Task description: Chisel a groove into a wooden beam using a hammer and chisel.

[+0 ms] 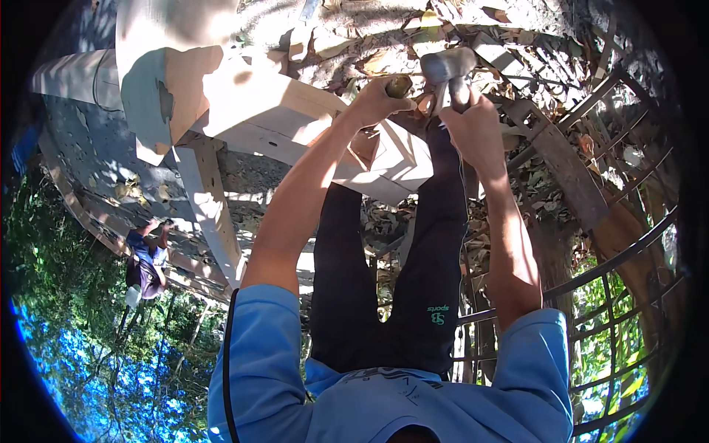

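Blue shirt (pixel 473 406) foremost, the right grip (pixel 474 125) holds a mallet (pixel 447 66).

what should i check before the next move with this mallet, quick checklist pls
1. Right hand gripping the mallet: ok, closed around its handle.
2. Left hand safely clear of the mallet's head: cannot tell, they look close in this view.
3. Rounded brown object secure in the left hand: cannot tell, fingers hide part of it.
4. Other person well apart: ok, far off to the left.
5. Area free of dry leaves: not ok, many lie scattered.
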A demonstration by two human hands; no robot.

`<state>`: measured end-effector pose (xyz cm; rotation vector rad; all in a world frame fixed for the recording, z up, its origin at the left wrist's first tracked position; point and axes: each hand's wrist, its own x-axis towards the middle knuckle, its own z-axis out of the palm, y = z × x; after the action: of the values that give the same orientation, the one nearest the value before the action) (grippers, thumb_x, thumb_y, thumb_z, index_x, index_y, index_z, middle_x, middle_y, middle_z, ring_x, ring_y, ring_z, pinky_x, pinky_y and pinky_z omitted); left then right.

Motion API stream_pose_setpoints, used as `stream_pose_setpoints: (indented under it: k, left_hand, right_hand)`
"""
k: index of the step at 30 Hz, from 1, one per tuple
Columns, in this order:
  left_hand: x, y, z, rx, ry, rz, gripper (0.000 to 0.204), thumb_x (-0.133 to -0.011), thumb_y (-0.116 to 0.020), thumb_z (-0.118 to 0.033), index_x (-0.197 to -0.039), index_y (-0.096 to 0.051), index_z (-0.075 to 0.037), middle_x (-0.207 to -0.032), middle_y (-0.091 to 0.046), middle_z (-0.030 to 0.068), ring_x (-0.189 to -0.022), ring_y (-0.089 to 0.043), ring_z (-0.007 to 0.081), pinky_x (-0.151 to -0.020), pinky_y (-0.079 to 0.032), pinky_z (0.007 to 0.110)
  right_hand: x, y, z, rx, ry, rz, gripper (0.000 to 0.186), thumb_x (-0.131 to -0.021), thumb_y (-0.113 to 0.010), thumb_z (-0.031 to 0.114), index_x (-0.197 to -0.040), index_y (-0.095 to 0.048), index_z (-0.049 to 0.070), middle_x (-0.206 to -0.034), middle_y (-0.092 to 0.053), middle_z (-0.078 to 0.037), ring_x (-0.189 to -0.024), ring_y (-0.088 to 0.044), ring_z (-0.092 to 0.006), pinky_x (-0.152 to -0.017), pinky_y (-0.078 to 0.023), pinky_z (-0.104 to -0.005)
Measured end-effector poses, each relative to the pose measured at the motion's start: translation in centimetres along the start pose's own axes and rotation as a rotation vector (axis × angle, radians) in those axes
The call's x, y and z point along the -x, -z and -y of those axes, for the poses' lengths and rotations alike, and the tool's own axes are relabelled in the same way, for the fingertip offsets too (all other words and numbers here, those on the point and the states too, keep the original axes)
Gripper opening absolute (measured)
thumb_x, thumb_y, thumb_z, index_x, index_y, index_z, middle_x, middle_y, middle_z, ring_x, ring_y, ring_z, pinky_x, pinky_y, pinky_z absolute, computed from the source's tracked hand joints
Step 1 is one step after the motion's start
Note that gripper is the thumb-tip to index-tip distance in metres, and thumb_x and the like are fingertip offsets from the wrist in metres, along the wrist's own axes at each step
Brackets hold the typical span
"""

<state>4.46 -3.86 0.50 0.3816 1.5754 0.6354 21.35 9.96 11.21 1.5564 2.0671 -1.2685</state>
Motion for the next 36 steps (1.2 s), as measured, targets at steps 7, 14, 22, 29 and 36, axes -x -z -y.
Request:
stream_pose_setpoints:
  k: [7, 14, 22, 29, 36]
  left_hand:
    - [-0.4, 2.2, 2.7, 0.325, -0.031, -0.093, 0.033, -0.080, -0.081, -0.033, -0.085, -0.071, -0.002, -0.077, -0.067, -0.0002, -0.072, -0.060, 0.0098, -0.070, -0.050, 0.027]
    - [1.1, -0.8, -1.5, 0.022, -0.071, -0.116, 0.033, -0.078, -0.085, -0.031, -0.087, -0.067, -0.004, -0.071, -0.061, -0.0019, -0.063, -0.051, 0.0096, -0.060, -0.045, 0.030]
    - [0.4, -0.8, 0.5, 0.165, -0.188, -0.013, 0.031, -0.081, -0.084, -0.024, -0.093, -0.067, -0.001, -0.078, -0.064, 0.0008, -0.070, -0.055, 0.0101, -0.066, -0.047, 0.030]
    - [0.2, -0.7, 1.3, 0.265, -0.132, 0.045, 0.024, -0.080, -0.081, -0.017, -0.095, -0.067, -0.004, -0.080, -0.065, -0.0017, -0.075, -0.056, 0.0081, -0.071, -0.048, 0.028]
    - [1.8, -0.8, 0.7, 0.112, -0.048, 0.003, 0.034, -0.080, -0.081, -0.025, -0.101, -0.068, -0.002, -0.081, -0.068, 0.0007, -0.073, -0.058, 0.0094, -0.072, -0.050, 0.030]
  right_hand:
    - [-1.5, 7.4, 0.9, -0.480, -0.139, -0.095, 0.011, -0.082, -0.064, 0.016, -0.079, -0.059, 0.006, -0.053, -0.052, 0.000, -0.047, -0.047, -0.0078, -0.048, -0.039, -0.0266]
    - [-1.1, 9.7, 3.2, -0.596, 0.049, -0.135, 0.012, -0.086, -0.068, 0.012, -0.081, -0.059, 0.005, -0.060, -0.055, -0.001, -0.049, -0.048, -0.0094, -0.049, -0.038, -0.0263]
    - [-1.3, 4.3, 8.0, -0.679, 0.118, -0.189, 0.006, -0.086, -0.065, 0.008, -0.081, -0.061, 0.007, -0.061, -0.060, -0.006, -0.052, -0.054, -0.0116, -0.052, -0.045, -0.0272]
    - [-1.5, 3.5, 2.8, -0.215, 0.170, 0.186, 0.023, -0.082, -0.067, 0.022, -0.090, -0.059, 0.002, -0.072, -0.061, -0.011, -0.065, -0.057, -0.0253, -0.061, -0.047, -0.0342]
    - [-1.6, 6.3, 9.3, -0.506, 0.025, -0.272, 0.010, -0.088, -0.064, 0.014, -0.085, -0.062, 0.006, -0.068, -0.060, -0.008, -0.058, -0.056, -0.0173, -0.057, -0.047, -0.0324]
